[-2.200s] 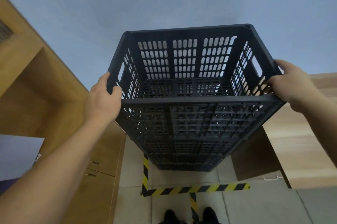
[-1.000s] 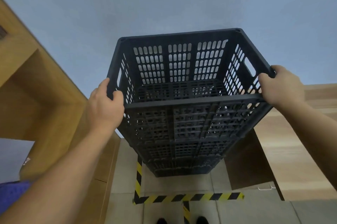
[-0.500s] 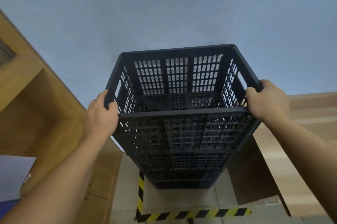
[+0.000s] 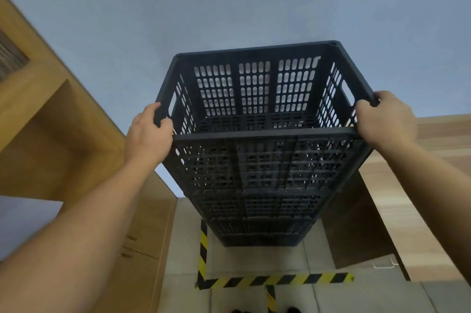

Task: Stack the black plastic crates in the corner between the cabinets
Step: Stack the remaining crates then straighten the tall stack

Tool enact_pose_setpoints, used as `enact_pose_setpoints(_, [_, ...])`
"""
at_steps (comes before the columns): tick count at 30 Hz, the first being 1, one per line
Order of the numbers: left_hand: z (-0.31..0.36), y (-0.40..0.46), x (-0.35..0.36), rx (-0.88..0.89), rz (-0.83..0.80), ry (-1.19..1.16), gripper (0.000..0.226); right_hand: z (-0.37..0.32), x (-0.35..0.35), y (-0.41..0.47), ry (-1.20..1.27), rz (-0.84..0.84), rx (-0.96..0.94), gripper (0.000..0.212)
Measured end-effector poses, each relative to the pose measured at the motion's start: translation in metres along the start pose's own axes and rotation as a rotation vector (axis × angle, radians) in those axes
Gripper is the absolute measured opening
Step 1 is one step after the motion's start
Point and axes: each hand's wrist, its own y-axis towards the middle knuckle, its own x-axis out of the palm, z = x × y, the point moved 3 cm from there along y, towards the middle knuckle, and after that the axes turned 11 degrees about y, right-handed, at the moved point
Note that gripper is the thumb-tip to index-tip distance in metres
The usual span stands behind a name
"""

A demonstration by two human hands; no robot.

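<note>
Top crate point(image 4: 257, 98) spans the gap between both hands, held at its near corners. Left hand point(image 4: 147, 134) is closed on the near-left rim, fingers curled over the edge just beside the side handle slot. Right hand point(image 4: 386, 121) is closed on the near-right rim, the slot just beyond its knuckles. Below the hands, more black crates point(image 4: 257, 210) form a stack down to the tiled floor point(image 4: 234, 261). Wooden cabinets point(image 4: 63, 139) stand either side. Yellow-black tape point(image 4: 275, 281) lies on the floor below the stack.
</note>
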Motion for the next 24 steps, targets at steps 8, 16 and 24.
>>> enact_pose_setpoints(8, [-0.002, -0.002, 0.008, 0.011, -0.023, -0.001, 0.061, -0.004, -0.007, 0.003, 0.052, -0.014, 0.04, 0.049])
enact_pose_setpoints(16, [-0.003, -0.005, 0.008, -0.01, -0.03, 0.023, 0.063, -0.003, -0.01, 0.001, 0.039, -0.053, 0.012, 0.05])
enact_pose_setpoints(24, [0.003, -0.005, 0.006, -0.037, -0.062, 0.114, 0.063, -0.006, -0.012, 0.0, -0.031, -0.121, 0.007, 0.047])
